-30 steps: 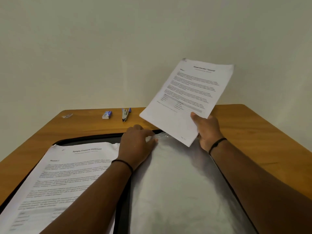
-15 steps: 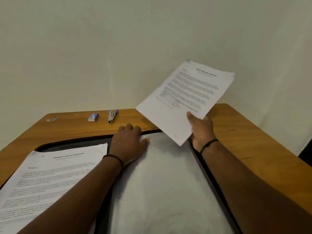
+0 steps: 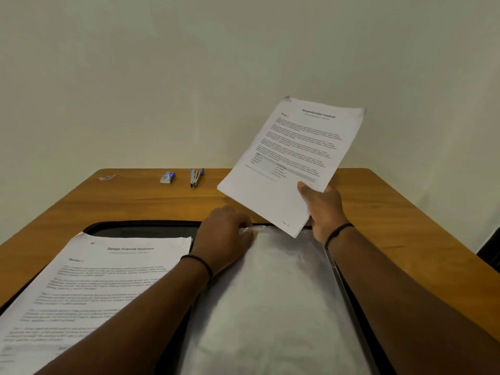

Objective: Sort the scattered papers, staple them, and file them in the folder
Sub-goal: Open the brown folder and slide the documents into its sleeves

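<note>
So on the far left of the wooden bench there's a small shiny scrap, can't tell what it is, looks like crumpled wrapper or foil. Nearer, on the left half of the open black folder, lies a paper stack headed "Sample Financial Statement", flat, with a staple or mark near its top left corner, too small to be sure.

Moving right along the far edge, a little white and blue box sits just beside a blue stapler, both well apart from the folder.

Left hand comes in over the financial stack and lands at the far edge of the clear plastic sleeve that covers the folder's right half. Its grip is closed: fingers curled and pinching the top edge of that sleeve, near its left corner. There's a thin black band on the wrist.

Right of that, the right hand holds a second paper stack, headed "Sample Education Transcript", up in the air above the far right corner of the folder. Grip is closed on it, thumb on the printed face near the bottom edge and fingers behind. The sheets are tilted, top end leaning away toward the wall, bottom corner hanging just over the sleeve's far edge, not clearly touching it. Same kind of black band on this wrist too.

Far right, bottom-ish, a dark sliver of something shows past the bench edge, can't make it out.
</note>
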{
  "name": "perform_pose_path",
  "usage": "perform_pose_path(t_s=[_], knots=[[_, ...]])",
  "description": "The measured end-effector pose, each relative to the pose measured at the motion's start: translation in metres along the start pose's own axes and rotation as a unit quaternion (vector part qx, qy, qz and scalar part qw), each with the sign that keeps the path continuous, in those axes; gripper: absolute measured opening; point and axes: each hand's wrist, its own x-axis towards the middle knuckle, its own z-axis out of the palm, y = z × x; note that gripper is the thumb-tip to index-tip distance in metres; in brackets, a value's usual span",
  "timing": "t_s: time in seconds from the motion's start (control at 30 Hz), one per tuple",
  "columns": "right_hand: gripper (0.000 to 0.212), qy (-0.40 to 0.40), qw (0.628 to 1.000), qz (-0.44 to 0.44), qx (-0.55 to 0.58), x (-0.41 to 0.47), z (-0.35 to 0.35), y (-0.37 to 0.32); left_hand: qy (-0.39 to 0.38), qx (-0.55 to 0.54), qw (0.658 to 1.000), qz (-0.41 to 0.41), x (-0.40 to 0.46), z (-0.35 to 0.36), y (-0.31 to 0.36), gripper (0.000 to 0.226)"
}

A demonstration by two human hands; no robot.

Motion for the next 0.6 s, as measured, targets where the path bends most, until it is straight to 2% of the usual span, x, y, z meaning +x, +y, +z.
perform_pose_path(t_s=[0.17, 0.3, 0.4, 0.5, 0.57, 0.6], knots=[[0.021, -0.007, 1.000, 0.003, 0.024, 0.004, -0.005, 0.008, 0.036, -0.049, 0.998, 0.020, 0.005, 0.002, 0.000, 0.015], [0.025, -0.010, 1.000, -0.004, 0.005, 0.018, -0.002, 0.008, 0.093, -0.019, 0.993, 0.069, 0.007, 0.010, -0.005, 0.019], [0.027, -0.006, 1.000, -0.013, -0.003, 0.031, -0.005, 0.003, 0.064, -0.006, 0.993, 0.096, 0.006, 0.019, 0.004, 0.018], [0.026, -0.017, 1.000, -0.016, 0.001, 0.044, -0.005, 0.005, 0.047, -0.014, 0.994, 0.094, 0.011, 0.021, 0.001, 0.007], [0.026, -0.027, 1.000, -0.009, -0.001, 0.048, -0.004, 0.015, 0.043, -0.001, 0.995, 0.088, 0.012, 0.022, -0.005, 0.029], [0.026, -0.032, 0.999, -0.003, -0.003, 0.050, -0.005, 0.019, 0.044, 0.011, 0.995, 0.090, 0.013, 0.021, -0.005, 0.033]])
